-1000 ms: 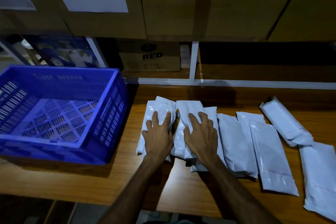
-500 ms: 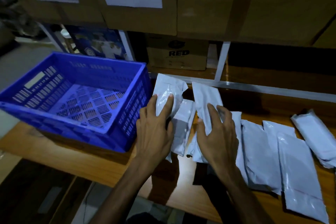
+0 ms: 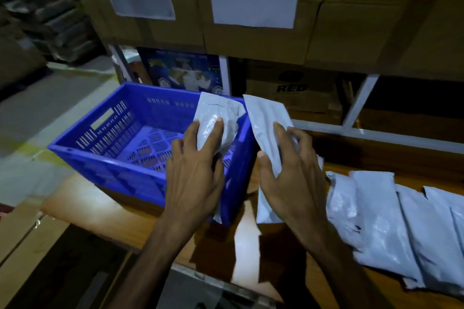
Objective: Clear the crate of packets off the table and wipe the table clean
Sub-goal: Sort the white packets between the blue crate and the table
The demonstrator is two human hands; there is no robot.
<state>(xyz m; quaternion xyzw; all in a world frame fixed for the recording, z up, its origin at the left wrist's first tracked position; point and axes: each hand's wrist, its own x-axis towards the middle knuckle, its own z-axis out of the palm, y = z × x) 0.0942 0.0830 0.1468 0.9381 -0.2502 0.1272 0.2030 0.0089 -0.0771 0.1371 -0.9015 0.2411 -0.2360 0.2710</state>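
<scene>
While the left hand clamps a packet over the crate's right rim, the right hand grips another; more packets lie, seemingly overlapping, toward the table's right edge.

Left hand and right hand reach forward side by side, fingers spread, each gripping.

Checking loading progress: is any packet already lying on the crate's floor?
No: the blue crate's slatted floor shows bare; both lifted packets remain gripped in hands.
</scene>
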